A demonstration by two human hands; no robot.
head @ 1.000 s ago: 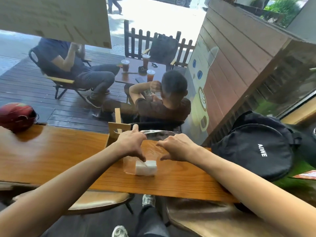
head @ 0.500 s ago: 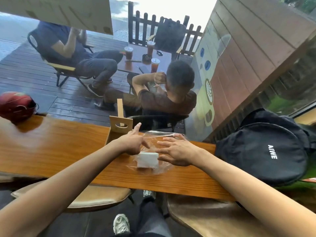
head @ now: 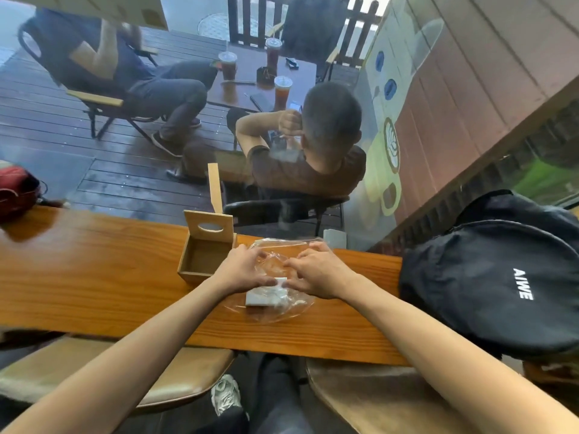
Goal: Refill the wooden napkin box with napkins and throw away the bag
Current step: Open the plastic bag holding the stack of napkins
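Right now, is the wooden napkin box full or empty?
Empty: the wooden napkin box shows a bare bottom, lid up; the napkins are in the plastic bag.

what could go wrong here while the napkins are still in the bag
1. Both hands, left hand and right hand, work the thin clear bag; it may tear, or the napkin stack may spill out loose.
2. The stack sits toward the near edge of the wooden counter, so a sharp tug might send it to the floor.
3. The open wooden napkin box stands beside the left hand and might get knocked.
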